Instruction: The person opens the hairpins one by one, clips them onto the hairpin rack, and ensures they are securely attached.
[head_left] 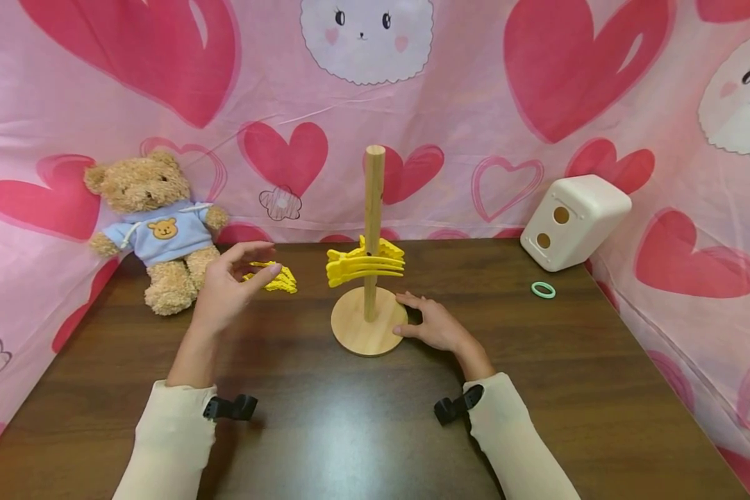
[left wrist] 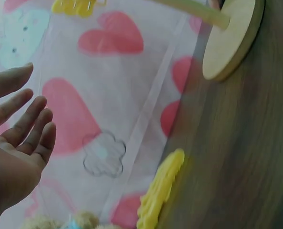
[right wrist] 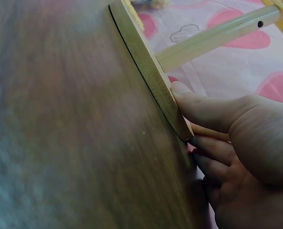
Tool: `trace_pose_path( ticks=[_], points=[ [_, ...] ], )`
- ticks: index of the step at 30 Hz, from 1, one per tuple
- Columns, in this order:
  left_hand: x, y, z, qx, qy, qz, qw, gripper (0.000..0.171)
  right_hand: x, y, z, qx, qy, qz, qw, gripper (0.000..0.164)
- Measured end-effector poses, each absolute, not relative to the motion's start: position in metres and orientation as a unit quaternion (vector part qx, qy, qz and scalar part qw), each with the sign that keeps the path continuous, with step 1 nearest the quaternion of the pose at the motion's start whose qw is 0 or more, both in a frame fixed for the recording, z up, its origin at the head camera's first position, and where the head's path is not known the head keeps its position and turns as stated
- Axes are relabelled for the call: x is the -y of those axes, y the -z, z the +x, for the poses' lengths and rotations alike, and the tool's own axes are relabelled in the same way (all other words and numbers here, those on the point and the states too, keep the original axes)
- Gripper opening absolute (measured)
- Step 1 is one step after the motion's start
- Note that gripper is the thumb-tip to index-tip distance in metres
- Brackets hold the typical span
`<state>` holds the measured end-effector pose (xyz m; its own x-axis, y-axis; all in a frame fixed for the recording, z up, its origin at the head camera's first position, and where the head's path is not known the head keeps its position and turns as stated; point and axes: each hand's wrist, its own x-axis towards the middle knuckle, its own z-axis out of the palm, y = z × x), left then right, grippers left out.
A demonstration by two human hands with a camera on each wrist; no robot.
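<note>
A wooden stand has a round base [head_left: 356, 337] and an upright post [head_left: 375, 187]. A yellow claw clip [head_left: 365, 266] with long curved teeth sits around the lower part of the post. My right hand [head_left: 434, 325] holds the right rim of the base; in the right wrist view its thumb [right wrist: 203, 109] lies on top and the fingers sit at the edge. My left hand [head_left: 228, 285], fingers loosely bent and nothing in it, is raised over the left side of the table. Beside and partly behind it, a second yellow claw clip [head_left: 282, 281] lies on the table.
A teddy bear [head_left: 171, 232] in a blue shirt sits at the back left. At the back right, a white box [head_left: 584, 222] with two round holes leans near the cloth, a mint-green ring [head_left: 543, 290] in front of it. Pink heart-print cloth [head_left: 450, 118] hangs behind the table [head_left: 325, 417].
</note>
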<state>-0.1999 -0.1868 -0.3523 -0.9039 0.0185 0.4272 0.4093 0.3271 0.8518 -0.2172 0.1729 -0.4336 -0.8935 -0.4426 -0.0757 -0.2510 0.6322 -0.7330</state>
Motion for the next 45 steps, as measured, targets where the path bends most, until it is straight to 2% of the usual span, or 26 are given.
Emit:
trace_pose_path(
  ticks=[10, 14, 22, 29, 35, 45],
  points=[
    [0.222, 0.371, -0.21, 0.79, 0.588, -0.059, 0.163, 0.028, -0.173, 0.437, -0.217, -0.895, 0.38, -0.198, 0.12, 0.069],
    [0.231, 0.378, -0.213, 0.801, 0.578, -0.036, 0.152, 0.031, -0.172, 0.437, -0.217, -0.894, 0.382, -0.2, 0.118, 0.069],
    [0.241, 0.399, -0.217, 0.846, 0.527, -0.026, 0.075, 0.045, -0.172, 0.438, -0.218, -0.894, 0.382, -0.205, 0.117, 0.068],
    [0.245, 0.411, -0.222, 0.87, 0.49, -0.011, 0.057, 0.042, -0.172, 0.437, -0.216, -0.892, 0.386, -0.202, 0.122, 0.068],
    [0.247, 0.417, -0.226, 0.873, 0.487, 0.005, 0.024, 0.048, -0.172, 0.437, -0.215, -0.892, 0.386, -0.201, 0.122, 0.068],
    [0.25, 0.427, -0.231, 0.874, 0.486, -0.011, -0.01, 0.047, -0.172, 0.435, -0.217, -0.894, 0.383, -0.201, 0.115, 0.068]
  ],
)
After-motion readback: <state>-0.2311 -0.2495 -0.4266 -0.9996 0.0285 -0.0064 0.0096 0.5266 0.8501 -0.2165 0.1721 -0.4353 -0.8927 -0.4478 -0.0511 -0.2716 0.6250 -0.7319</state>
